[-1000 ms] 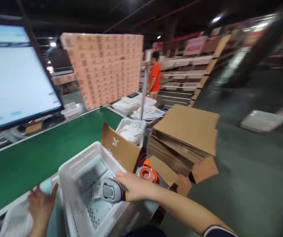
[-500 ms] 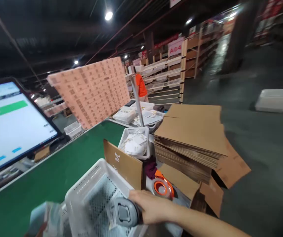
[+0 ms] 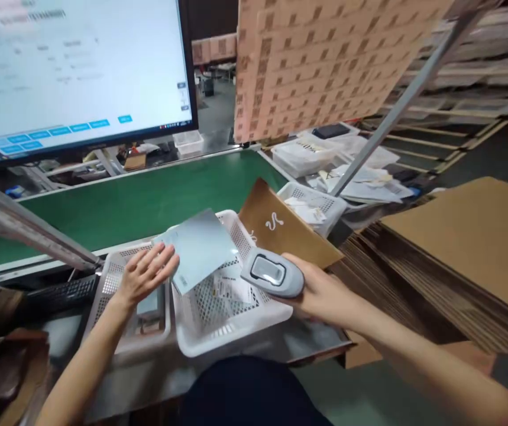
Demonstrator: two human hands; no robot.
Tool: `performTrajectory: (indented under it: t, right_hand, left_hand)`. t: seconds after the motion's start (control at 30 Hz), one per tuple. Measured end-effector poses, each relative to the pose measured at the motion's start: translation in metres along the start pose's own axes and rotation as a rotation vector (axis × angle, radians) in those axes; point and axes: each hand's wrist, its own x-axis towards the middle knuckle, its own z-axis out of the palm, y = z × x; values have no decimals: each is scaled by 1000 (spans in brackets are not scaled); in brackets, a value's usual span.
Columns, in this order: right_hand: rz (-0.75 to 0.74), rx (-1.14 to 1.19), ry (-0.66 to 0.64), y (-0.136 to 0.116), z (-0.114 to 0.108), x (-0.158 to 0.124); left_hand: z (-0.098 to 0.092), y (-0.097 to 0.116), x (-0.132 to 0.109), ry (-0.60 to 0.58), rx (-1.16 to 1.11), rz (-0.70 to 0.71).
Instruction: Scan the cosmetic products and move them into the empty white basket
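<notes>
My right hand (image 3: 309, 288) is wrapped round the handle of a grey barcode scanner (image 3: 272, 273), whose head hangs over the right edge of a white perforated basket (image 3: 231, 334). A flat pale blue packet (image 3: 204, 245) lies tilted across the top of that basket. At the packet's left edge my left hand (image 3: 149, 273) has its fingers stretched out and apart; whether they touch it I cannot tell. Inside the basket is a packet with a white label (image 3: 232, 290). Below my left hand, a second white basket (image 3: 114, 272) contains another pale blue packet (image 3: 148, 300).
A monitor (image 3: 80, 71) stands at the upper left, with a keyboard (image 3: 65, 294) below. Behind the baskets runs a green belt (image 3: 138, 204). A cardboard piece (image 3: 289, 228) leans beside the basket. Stacked cardboard (image 3: 471, 236) is at right, near a metal post (image 3: 395, 112).
The view has swung left and down. My left hand, blurred beside a pale packet earlier, now shows with fingers spread, and a pale packet is over the right basket. My right hand still holds the scanner.
</notes>
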Motion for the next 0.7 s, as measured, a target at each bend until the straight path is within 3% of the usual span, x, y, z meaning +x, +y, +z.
performTrajectory:
  t: [0.13,0.27,0.47,0.53,0.6,0.7]
  right_hand:
    - [23,-32,-44,-21,-5,6]
    - [-86,-81,-186,-39,2,10]
    - [-95,-226,-193,-51,21,22]
    - [-81,-192,-176,-47,21,18]
    - [-69,-132,-159,-35,18,9]
    - [-29,-40,-154,-11,14,-5]
  left_hand:
    - [10,4,18,-114,-154,-12]
    - [17,10,38,-167,-155,28]
    - [45,-2,56,-120,-18,64]
    - [53,-15,45,-68,97,-84]
    - [58,-26,19,-51,206,-374]
    - [66,-36,-33,-161,216,-841]
